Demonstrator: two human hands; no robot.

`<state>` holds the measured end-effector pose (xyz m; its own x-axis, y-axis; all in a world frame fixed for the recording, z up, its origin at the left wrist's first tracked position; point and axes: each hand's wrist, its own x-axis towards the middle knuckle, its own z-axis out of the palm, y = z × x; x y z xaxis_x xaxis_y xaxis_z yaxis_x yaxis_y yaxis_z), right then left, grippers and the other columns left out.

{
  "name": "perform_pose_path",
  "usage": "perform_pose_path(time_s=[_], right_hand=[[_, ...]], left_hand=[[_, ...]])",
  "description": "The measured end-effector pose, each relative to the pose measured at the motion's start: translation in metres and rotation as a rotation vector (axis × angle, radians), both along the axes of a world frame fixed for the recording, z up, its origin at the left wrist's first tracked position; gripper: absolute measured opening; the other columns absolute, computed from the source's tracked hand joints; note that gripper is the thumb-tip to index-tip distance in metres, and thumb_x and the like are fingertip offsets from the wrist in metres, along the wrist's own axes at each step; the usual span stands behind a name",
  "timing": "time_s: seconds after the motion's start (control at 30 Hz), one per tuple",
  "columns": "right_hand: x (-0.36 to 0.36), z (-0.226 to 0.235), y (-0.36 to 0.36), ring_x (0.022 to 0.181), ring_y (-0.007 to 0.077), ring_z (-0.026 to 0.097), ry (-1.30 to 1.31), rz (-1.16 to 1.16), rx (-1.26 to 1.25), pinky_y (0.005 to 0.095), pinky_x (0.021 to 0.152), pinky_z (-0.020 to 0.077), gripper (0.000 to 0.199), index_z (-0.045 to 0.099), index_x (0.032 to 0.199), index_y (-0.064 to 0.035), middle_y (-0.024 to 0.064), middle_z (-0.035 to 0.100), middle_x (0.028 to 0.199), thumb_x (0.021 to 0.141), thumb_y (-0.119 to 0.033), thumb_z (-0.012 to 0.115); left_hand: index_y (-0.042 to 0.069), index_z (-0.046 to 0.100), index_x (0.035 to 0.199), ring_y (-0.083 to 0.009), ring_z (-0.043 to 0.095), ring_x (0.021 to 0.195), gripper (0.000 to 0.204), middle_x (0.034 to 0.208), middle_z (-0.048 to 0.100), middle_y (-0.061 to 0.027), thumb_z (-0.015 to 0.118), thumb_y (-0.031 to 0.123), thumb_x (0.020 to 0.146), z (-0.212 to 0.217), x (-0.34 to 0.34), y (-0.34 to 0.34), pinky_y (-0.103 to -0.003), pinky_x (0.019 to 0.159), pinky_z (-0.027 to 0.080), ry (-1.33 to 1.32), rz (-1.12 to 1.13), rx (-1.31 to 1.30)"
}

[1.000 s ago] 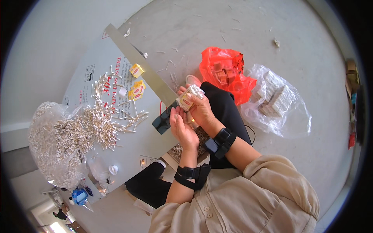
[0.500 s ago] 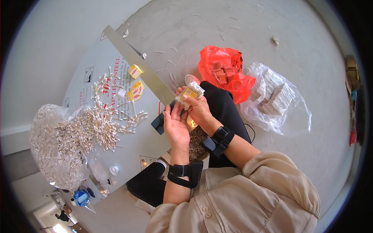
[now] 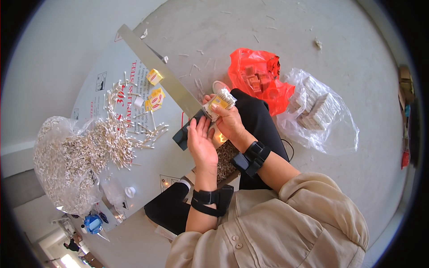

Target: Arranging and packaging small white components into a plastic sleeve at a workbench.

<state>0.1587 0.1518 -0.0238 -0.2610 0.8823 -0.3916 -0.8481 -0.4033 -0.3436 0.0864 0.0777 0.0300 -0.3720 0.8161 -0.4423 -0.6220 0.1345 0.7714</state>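
Observation:
My right hand (image 3: 232, 123) is closed around a small clear pack of cotton swabs (image 3: 220, 102) with a yellow label, its thumb on the front. White swab tips show at the pack's upper right end. Just to the left and below it, my left hand (image 3: 203, 146) is turned palm up with fingers stretched out, holding nothing. Its fingertips come close to the pack's lower end; whether they touch it I cannot tell. Left of my hands, loose cotton swabs (image 3: 118, 145) spill over the metal-topped table (image 3: 149, 167) from a large clear bag (image 3: 56, 178).
Yellow paper labels (image 3: 155, 99) and a small yellow stack (image 3: 154, 77) lie near the table's far edge. On the floor at right sit a red plastic bag (image 3: 277, 96) with red packs and a clear bag (image 3: 342, 129) of white bundles. A box of swabs (image 3: 227, 163) is below my hands.
My head view has shifted slightly. The right hand keeps hold of the pack, and the left hand stays open beside it with little movement.

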Motion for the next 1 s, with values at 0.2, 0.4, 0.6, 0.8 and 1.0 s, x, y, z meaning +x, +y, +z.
perform_pose_path(time_s=[0.2,0.4,0.6,0.8,1.0], right_hand=[[0.000,0.006,-0.001,0.119,0.0286,0.059,0.009,0.009,-0.043,0.0396,0.104,0.0472,0.039,0.053,0.124,0.0027,0.0163,0.061,0.125,0.087,0.009,0.060],[0.001,0.008,-0.002,0.120,0.0282,0.058,-0.015,0.005,-0.036,0.0391,0.104,0.0478,0.038,0.053,0.124,0.0028,0.0164,0.061,0.126,0.087,0.008,0.061],[0.001,0.010,-0.003,0.120,0.0274,0.057,-0.077,0.071,-0.043,0.0388,0.101,0.0487,0.037,0.053,0.125,0.0029,0.0169,0.060,0.128,0.088,0.005,0.060],[0.000,0.002,-0.002,0.118,0.0265,0.059,-0.065,0.038,0.009,0.0383,0.100,0.0491,0.038,0.054,0.125,0.0019,0.0154,0.062,0.125,0.087,0.003,0.063],[-0.001,0.008,-0.002,0.116,0.0258,0.060,-0.059,0.004,-0.047,0.0383,0.100,0.0488,0.036,0.055,0.123,0.0020,0.0150,0.064,0.123,0.088,0.001,0.064]], left_hand=[[-0.005,0.023,0.147,-0.0325,0.053,0.118,0.075,0.136,0.050,-0.0258,0.037,0.052,0.101,-0.006,-0.006,-0.013,-0.043,0.099,0.038,-0.019,-0.004,-0.025],[-0.004,0.023,0.146,-0.0220,0.058,0.096,0.073,0.126,0.058,-0.0246,0.039,0.051,0.101,-0.005,-0.009,-0.008,-0.033,0.076,0.044,-0.024,-0.048,-0.107],[-0.002,0.030,0.142,-0.0214,0.061,0.084,0.066,0.119,0.060,-0.0240,0.042,0.048,0.101,-0.010,-0.022,0.001,-0.030,0.063,0.045,-0.170,-0.130,-0.011],[-0.004,0.028,0.143,-0.0202,0.061,0.089,0.066,0.129,0.056,-0.0215,0.045,0.043,0.101,-0.003,-0.015,0.013,-0.028,0.063,0.046,0.005,0.116,-0.026],[0.000,0.039,0.132,-0.0242,0.060,0.089,0.053,0.124,0.057,-0.0196,0.043,0.043,0.101,-0.007,-0.014,0.023,-0.035,0.068,0.046,-0.212,0.215,-0.075]])
